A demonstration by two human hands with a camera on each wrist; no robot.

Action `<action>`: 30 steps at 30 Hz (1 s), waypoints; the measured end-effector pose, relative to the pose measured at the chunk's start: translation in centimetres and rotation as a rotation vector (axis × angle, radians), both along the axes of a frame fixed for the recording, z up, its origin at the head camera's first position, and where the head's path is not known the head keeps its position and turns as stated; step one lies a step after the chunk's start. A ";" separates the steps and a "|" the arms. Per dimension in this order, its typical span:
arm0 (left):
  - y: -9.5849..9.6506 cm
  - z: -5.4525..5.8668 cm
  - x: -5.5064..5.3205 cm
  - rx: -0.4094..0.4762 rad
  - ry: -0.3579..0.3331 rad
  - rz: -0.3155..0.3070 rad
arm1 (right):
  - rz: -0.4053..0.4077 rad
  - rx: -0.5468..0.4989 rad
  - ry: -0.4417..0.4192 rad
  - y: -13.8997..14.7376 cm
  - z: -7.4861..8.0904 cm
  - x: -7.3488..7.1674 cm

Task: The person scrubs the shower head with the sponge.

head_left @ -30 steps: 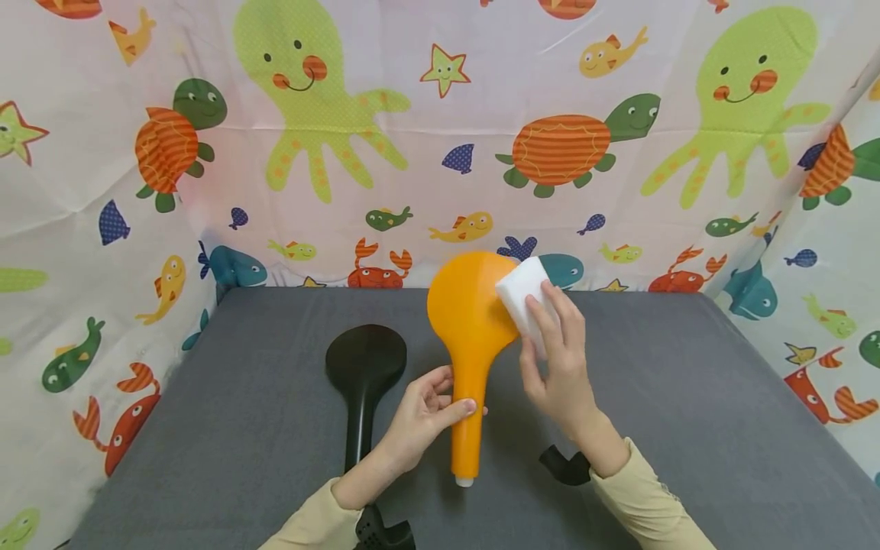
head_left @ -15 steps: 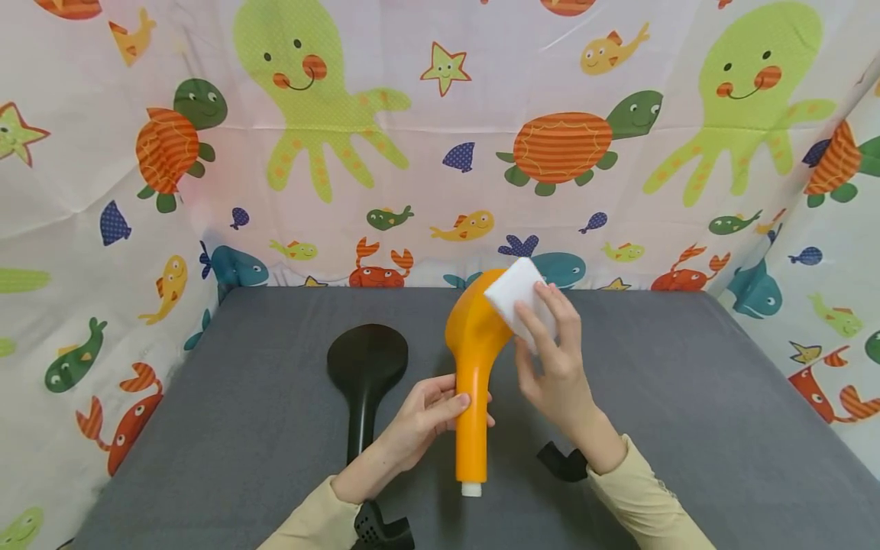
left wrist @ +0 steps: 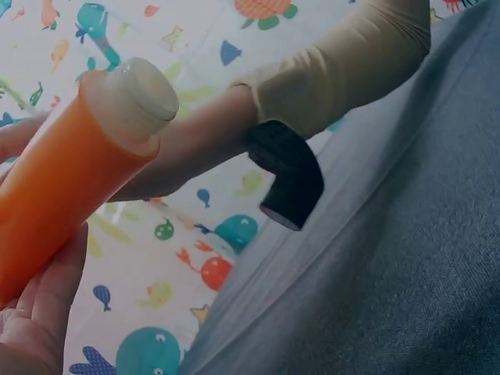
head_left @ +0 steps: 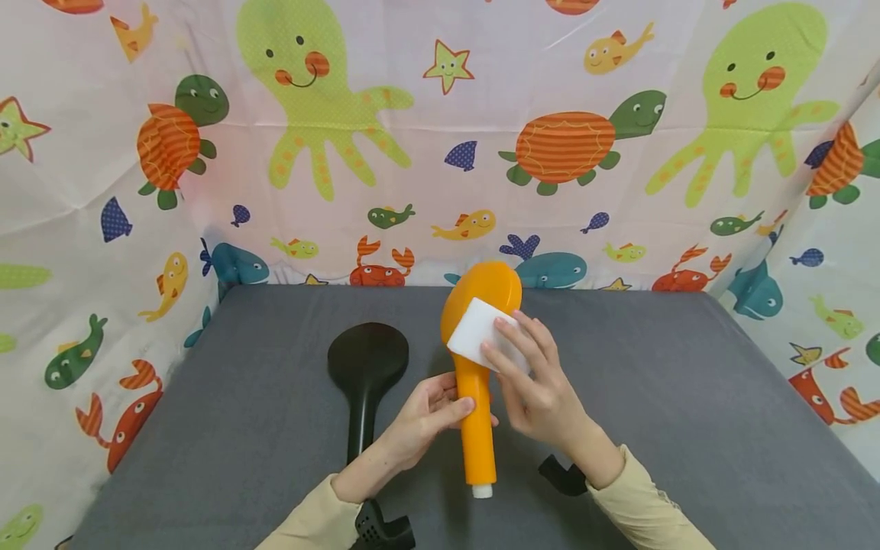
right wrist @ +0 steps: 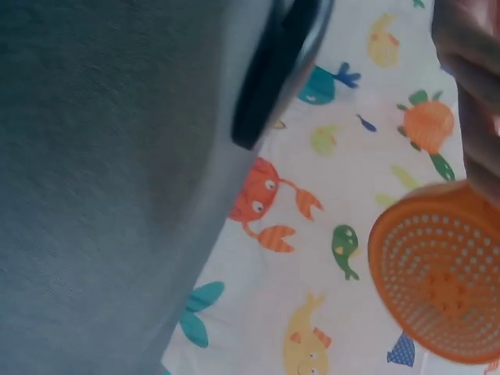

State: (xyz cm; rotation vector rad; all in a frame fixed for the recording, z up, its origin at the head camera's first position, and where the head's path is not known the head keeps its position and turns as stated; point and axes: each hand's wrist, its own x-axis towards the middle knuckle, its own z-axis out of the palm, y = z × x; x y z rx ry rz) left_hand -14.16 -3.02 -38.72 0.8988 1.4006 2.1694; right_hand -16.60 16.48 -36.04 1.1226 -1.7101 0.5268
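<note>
An orange handheld shower head (head_left: 498, 281) stands tilted above the table. My left hand (head_left: 426, 420) grips its handle, thumb across the front. In the left wrist view the handle (left wrist: 58, 183) ends in a pale, translucent connector (left wrist: 141, 98). My right hand (head_left: 543, 386) holds a white sponge (head_left: 474, 330) against the neck and lower head, fingers over its outer side. From the right wrist view, the perforated spray face (right wrist: 437, 273) shows; the sponge is out of sight there.
A black shower head (head_left: 367, 359) lies on the grey table (head_left: 275, 428), left of the orange one, its lower handle hidden behind my left forearm. A curtain (head_left: 440, 137) printed with sea animals hangs behind and at both sides. Black mounts (head_left: 564, 475) sit at my wrists.
My right hand has moved the sponge leftward and down, from the head's right edge to the neck. My left hand has turned the orange shower head and keeps its grip on the handle.
</note>
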 end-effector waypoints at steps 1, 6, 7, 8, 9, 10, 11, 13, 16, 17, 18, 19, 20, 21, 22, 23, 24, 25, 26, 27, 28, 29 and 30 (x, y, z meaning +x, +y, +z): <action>0.0 0.0 0.0 -0.002 0.007 -0.001 | 0.001 -0.017 0.005 0.0 0.1 -0.1; 0.0 -0.2 0.0 -0.030 0.053 -0.009 | -0.020 -0.205 -0.078 0.1 1.6 -0.9; 0.1 -0.3 0.0 -0.036 0.061 -0.016 | -0.029 -0.241 -0.122 0.2 2.1 -1.0; 0.1 -0.3 0.0 -0.047 0.068 -0.023 | -0.040 -0.273 -0.169 0.2 2.6 -0.9; 0.1 -0.3 0.0 -0.059 0.078 -0.030 | -0.053 -0.300 -0.217 0.2 3.2 -0.7; 0.1 -0.3 0.0 -0.068 0.088 -0.035 | -0.064 -0.325 -0.257 0.2 3.8 -0.5; 0.1 -0.3 0.0 -0.076 0.099 -0.038 | -0.075 -0.344 -0.290 0.1 4.4 -0.1; 0.1 -0.3 0.0 -0.089 0.117 -0.033 | -0.082 -0.369 -0.314 -0.3 5.2 0.6; 0.0 -0.1 -0.1 -0.097 0.130 -0.011 | -0.083 -0.380 -0.281 -0.9 5.4 1.6; -0.1 0.0 -0.1 -0.094 0.131 -0.001 | -0.075 -0.378 -0.262 -1.1 5.1 1.7; -0.1 0.0 -0.1 -0.086 0.130 0.006 | -0.064 -0.371 -0.239 -1.2 4.6 1.7; -0.2 0.0 -0.1 -0.079 0.128 0.015 | -0.048 -0.359 -0.215 -1.2 4.1 1.7; -0.2 0.0 -0.1 -0.066 0.124 0.019 | -0.031 -0.339 -0.191 -1.1 3.4 1.5; -0.2 0.0 -0.2 -0.055 0.120 0.022 | -0.016 -0.311 -0.163 -1.1 2.7 1.3; -0.2 0.0 -0.2 -0.044 0.120 0.024 | -0.001 -0.281 -0.132 -1.0 2.0 1.1; -0.2 0.0 -0.2 -0.036 0.120 0.024 | 0.012 -0.251 -0.105 -0.9 1.4 0.8; -0.2 0.0 -0.3 -0.031 0.117 0.021 | 0.021 -0.223 -0.082 -0.7 0.9 0.6; -0.2 -0.1 -0.3 -0.031 0.115 0.019 | 0.029 -0.202 -0.066 -0.6 0.7 0.3; -0.1 -0.1 -0.3 -0.030 0.114 0.013 | 0.028 -0.188 -0.052 -0.5 0.6 0.2; -0.1 -0.2 -0.3 -0.034 0.120 0.012 | 0.031 -0.189 -0.052 -0.4 0.7 0.0; -0.1 -0.3 -0.3 -0.042 0.126 0.009 | 0.033 -0.206 -0.061 -0.3 1.0 0.0; -0.1 -0.3 -0.3 -0.053 0.129 0.004 | 0.029 -0.234 -0.079 -0.3 1.5 0.0; -0.1 -0.4 -0.3 -0.067 0.135 0.001 | 0.023 -0.265 -0.109 -0.3 2.1 0.0</action>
